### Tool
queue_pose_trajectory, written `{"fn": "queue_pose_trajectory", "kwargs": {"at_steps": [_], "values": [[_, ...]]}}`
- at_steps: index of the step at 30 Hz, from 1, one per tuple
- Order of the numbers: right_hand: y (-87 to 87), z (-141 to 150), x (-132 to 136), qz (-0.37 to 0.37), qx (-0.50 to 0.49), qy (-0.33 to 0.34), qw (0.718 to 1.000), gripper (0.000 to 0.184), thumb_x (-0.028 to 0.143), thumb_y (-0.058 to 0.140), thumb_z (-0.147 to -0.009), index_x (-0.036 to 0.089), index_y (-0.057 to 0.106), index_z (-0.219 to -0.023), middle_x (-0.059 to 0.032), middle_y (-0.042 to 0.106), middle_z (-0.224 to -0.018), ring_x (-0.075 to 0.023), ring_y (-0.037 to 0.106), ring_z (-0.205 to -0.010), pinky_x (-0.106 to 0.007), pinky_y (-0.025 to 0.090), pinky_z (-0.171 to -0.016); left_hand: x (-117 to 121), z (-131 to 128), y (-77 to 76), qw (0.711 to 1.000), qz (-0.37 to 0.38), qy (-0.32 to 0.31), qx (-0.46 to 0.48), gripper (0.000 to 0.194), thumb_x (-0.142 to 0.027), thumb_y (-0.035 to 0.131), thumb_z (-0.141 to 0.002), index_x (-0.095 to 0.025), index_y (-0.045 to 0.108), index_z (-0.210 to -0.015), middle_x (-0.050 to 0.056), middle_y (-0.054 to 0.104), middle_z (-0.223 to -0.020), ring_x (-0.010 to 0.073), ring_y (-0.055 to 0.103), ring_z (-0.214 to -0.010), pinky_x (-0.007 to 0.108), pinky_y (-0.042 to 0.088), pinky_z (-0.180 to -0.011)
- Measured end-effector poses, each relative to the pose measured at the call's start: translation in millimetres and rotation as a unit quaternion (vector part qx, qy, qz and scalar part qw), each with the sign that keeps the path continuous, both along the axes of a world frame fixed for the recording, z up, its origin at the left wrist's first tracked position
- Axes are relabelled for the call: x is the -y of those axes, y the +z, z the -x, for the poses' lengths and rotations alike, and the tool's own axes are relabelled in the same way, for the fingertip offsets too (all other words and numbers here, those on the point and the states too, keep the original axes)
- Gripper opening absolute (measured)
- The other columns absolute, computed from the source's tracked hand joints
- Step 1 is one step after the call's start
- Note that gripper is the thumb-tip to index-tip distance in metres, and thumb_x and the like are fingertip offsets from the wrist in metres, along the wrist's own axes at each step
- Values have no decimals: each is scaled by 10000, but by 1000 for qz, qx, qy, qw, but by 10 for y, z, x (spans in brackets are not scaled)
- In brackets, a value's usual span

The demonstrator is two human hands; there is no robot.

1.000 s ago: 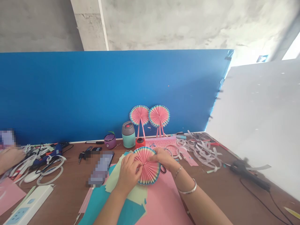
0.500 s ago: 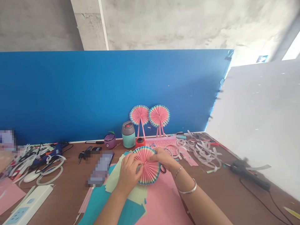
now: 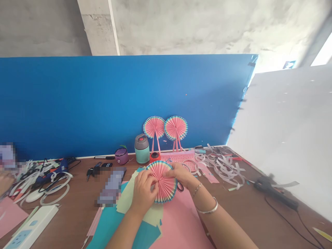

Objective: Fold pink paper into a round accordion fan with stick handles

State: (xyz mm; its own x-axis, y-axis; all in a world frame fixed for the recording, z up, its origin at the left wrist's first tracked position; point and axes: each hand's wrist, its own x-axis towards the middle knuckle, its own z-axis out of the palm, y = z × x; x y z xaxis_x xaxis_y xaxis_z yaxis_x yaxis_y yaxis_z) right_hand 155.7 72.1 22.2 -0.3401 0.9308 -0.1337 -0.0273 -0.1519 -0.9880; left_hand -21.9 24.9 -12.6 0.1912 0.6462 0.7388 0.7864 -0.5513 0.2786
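In the head view, a round, pleated pink paper disc with a rainbow-striped rim (image 3: 166, 191) sits between both hands, face to the camera, over a flat pink paper sheet (image 3: 183, 221) and pale green paper (image 3: 153, 217). The left hand (image 3: 142, 192) has its fingertips bunched at the disc's centre; the right hand (image 3: 183, 174) pinches its upper right side, thumb in front – the fingers behind are hidden. To do this well, I would press only at the hub, leave the right grip light so the pleats stay evenly spread – and avoid nudging the dark, ring-shaped handle (image 3: 180, 187) beside it.
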Motion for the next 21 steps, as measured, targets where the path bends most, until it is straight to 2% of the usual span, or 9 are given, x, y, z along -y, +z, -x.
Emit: {"fn": "queue_pose_trajectory", "kwargs": {"at_steps": [6,9,11,15,19,21], "values": [[22,-136,-43,7,-55,-24,998,246,237,764,-526,134,667,-728,-26,676,-632,-183,627,-592,-310,502,-637,-52,76,-48,1000,1,20,9,138,-96,510,-739,-217,575,-724,70,579,-983,246,514,-976,413,419,-828],[60,-249,-63,1,-64,-36,997,275,241,760,-536,141,674,-777,-49,704,-714,-214,657,-682,-319,508,-680,-89,113,-77,997,1,35,62,77,-150,533,-760,-216,569,-740,70,573,-982,246,520,-982,419,428,-837],[100,-299,-59,-3,-57,-42,997,281,245,763,-537,150,671,-785,-48,709,-743,-219,661,-713,-309,504,-681,-104,129,-89,994,5,38,106,81,-202,548,-773,-216,574,-849,77,578,-1004,248,525,-1003,418,440,-845],[143,-320,-41,1,-36,-57,998,236,237,759,-539,149,653,-732,-47,703,-731,-204,651,-672,-289,495,-630,-97,135,-106,988,50,-9,144,342,-281,551,-798,-228,516,-1134,91,579,-1149,251,512,-1102,426,435,-905],[90,-336,-44,-7,-44,-21,999,224,243,732,-572,149,654,-759,-46,693,-718,-191,643,-639,-274,496,-596,-73,118,-113,971,144,-69,179,332,-338,559,-797,-237,555,-1113,79,603,-1157,244,547,-1086,396,460,-883],[65,-360,-32,-3,-27,8,1000,256,252,729,-581,151,662,-806,-42,687,-699,-183,635,-605,-266,489,-564,-70,123,-100,953,172,-82,237,326,-385,536,-812,-227,555,-1097,87,606,-1146,237,566,-1059,388,465,-875]]}}
